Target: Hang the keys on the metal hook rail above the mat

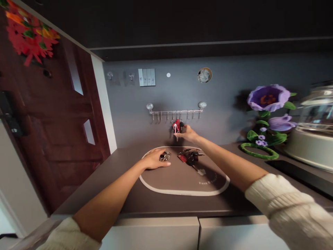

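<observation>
My right hand [189, 134] is at the hook rack [177, 111] on the grey wall, its fingers closed on a bunch of keys [177, 127] with red and black parts. The bunch is right below the hooks; whether its ring is on a hook I cannot tell. Down on the brown mat [166, 180], my left hand [154, 159] lies with thumb and fingers apart around a small silver bunch of keys [164, 157]. A larger key bunch [191, 157] with red and black pieces lies to the right on the mat, a pale tag [201, 172] at its near end.
Purple artificial flowers [268, 99] with a green ring base stand at the right, beside a glass-topped appliance [309, 142]. A black flat object [299, 175] lies before them. Overhead is a dark cabinet [197, 24]. A brown door [75, 156] is at the left.
</observation>
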The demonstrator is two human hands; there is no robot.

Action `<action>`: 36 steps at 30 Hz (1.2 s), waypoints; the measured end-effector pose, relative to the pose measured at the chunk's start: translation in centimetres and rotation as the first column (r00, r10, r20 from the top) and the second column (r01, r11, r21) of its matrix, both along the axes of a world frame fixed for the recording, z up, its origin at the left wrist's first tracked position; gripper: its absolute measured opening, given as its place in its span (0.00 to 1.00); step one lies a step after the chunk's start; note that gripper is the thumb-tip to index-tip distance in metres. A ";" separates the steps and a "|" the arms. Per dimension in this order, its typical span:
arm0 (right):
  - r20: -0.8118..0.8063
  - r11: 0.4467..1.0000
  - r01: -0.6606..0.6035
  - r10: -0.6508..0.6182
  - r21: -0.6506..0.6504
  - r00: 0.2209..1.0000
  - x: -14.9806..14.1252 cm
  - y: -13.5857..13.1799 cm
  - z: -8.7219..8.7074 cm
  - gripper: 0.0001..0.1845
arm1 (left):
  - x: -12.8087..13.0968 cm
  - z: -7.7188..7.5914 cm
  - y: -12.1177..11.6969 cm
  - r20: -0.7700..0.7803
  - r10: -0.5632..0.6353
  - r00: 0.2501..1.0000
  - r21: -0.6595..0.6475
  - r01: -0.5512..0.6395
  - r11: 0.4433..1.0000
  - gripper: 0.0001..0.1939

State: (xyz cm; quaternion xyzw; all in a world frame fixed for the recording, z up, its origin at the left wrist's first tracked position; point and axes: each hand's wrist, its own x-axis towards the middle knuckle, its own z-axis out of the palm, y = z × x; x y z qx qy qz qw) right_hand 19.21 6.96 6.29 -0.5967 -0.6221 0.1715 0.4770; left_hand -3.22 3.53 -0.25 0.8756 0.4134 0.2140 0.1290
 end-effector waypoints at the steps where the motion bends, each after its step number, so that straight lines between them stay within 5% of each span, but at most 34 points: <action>1: -0.053 0.998 0.044 -0.042 0.036 0.998 -0.8 0.8 -0.4 0.46 | 0.2 -0.2 -0.1 -0.042 -0.004 0.999 0.017 0.005 1.000 0.38; 5: -0.165 0.966 0.233 -0.213 0.115 0.963 -3.9 3.1 -1.7 0.44 | 1.0 -0.6 -0.7 -0.098 -0.051 0.994 0.031 0.054 0.998 0.37; 12: -0.136 0.966 0.213 -0.193 0.147 0.972 -4.9 2.6 -1.3 0.11 | 1.4 -0.1 -2.1 -0.147 -0.087 0.985 -0.004 0.088 0.996 0.35; 21: -0.177 0.927 0.226 -0.179 0.300 0.968 -4.1 1.5 3.5 0.10 | 1.4 0.2 -2.3 -0.196 -0.076 0.978 0.022 0.082 0.996 0.35; 25: -0.208 0.938 0.192 -0.134 0.289 0.969 -4.5 1.2 5.3 0.09 | 1.4 0.6 -2.4 -0.220 -0.056 0.974 0.139 0.088 0.986 0.35; 30: -0.094 0.990 0.077 -0.066 0.120 0.993 -3.9 -0.8 3.1 0.10 | 1.0 1.6 -2.2 -0.194 -0.025 0.981 0.316 0.086 0.945 0.28; 36: 0.117 0.972 -0.164 0.184 -0.167 0.976 -1.6 -4.9 -0.2 0.15 | -0.4 2.6 -1.9 0.031 0.139 0.990 0.312 -0.142 0.939 0.28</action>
